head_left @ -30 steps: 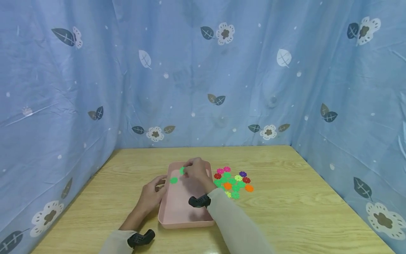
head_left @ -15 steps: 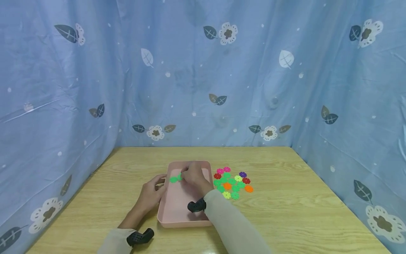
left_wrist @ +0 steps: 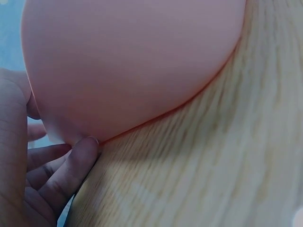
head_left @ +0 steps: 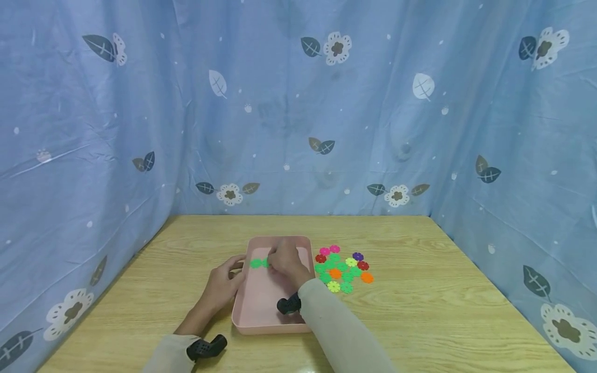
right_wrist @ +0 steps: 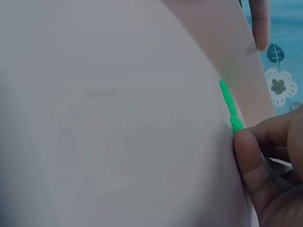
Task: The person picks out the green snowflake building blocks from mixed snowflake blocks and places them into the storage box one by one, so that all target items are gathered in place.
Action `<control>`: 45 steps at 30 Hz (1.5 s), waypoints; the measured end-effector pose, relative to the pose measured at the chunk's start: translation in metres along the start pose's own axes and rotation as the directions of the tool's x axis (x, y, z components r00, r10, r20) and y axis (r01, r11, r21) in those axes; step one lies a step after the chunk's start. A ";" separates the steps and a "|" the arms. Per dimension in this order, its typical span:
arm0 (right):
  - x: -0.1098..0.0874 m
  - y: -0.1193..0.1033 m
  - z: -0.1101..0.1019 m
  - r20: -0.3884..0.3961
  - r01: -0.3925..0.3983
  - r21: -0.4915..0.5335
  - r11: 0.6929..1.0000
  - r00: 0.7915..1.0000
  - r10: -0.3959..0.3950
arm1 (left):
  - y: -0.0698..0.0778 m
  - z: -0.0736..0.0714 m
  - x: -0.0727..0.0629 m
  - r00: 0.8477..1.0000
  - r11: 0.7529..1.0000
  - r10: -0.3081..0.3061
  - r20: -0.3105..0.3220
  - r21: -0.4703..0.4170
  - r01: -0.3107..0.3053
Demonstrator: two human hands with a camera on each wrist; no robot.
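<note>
A shallow pink tray (head_left: 258, 305) lies on the wooden table. My left hand (head_left: 221, 285) holds its left side, with the thumb (left_wrist: 80, 158) low against the outer wall and a finger at the rim. Inside the tray, near its far left, lies a green flower-shaped disc (head_left: 256, 263). My right hand (head_left: 286, 263) reaches into the tray and pinches a second green flower disc (right_wrist: 236, 124) between thumb and forefinger. The two discs sit side by side; in the right wrist view they appear edge-on, touching or nearly so. Much of the pinched disc is hidden by my fingers.
Right of the tray, several loose flower discs (head_left: 342, 266) lie spread on the table (head_left: 420, 300), green, orange (head_left: 367, 278), red, pink, yellow and purple. A blue patterned curtain (head_left: 289, 103) surrounds the table at the back and sides.
My right hand has brought its green disc nearer, from the tray's far end, to beside the other green disc. The left hand keeps its place on the tray.
</note>
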State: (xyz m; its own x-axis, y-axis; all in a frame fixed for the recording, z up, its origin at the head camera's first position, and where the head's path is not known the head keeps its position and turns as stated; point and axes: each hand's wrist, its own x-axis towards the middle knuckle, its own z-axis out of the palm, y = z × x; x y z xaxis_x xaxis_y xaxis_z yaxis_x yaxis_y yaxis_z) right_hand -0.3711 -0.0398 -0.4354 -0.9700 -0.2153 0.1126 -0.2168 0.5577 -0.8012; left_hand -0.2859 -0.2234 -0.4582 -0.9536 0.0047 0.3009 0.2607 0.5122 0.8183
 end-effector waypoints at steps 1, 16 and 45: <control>0.000 -0.001 0.000 0.003 -0.001 -0.002 1.000 1.000 0.001 | 0.000 0.000 0.000 1.000 1.000 0.000 -0.003 0.003 0.000; -0.001 -0.011 -0.007 0.012 -0.001 -0.053 0.999 1.000 0.002 | 0.000 -0.001 0.002 1.000 1.000 -0.005 0.004 0.006 0.005; -0.013 -0.018 -0.089 -0.059 0.025 0.494 0.869 0.998 0.005 | 0.002 -0.008 0.002 0.999 1.000 0.002 0.037 0.005 -0.002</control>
State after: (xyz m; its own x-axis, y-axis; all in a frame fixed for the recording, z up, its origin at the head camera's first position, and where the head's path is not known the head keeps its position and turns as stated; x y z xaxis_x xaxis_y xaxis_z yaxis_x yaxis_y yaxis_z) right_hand -0.3648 0.0243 -0.3702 -0.9758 -0.1648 0.1436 -0.1588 0.0834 -0.9838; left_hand -0.2861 -0.2291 -0.4516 -0.9580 0.0376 0.2842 0.2622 0.5164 0.8153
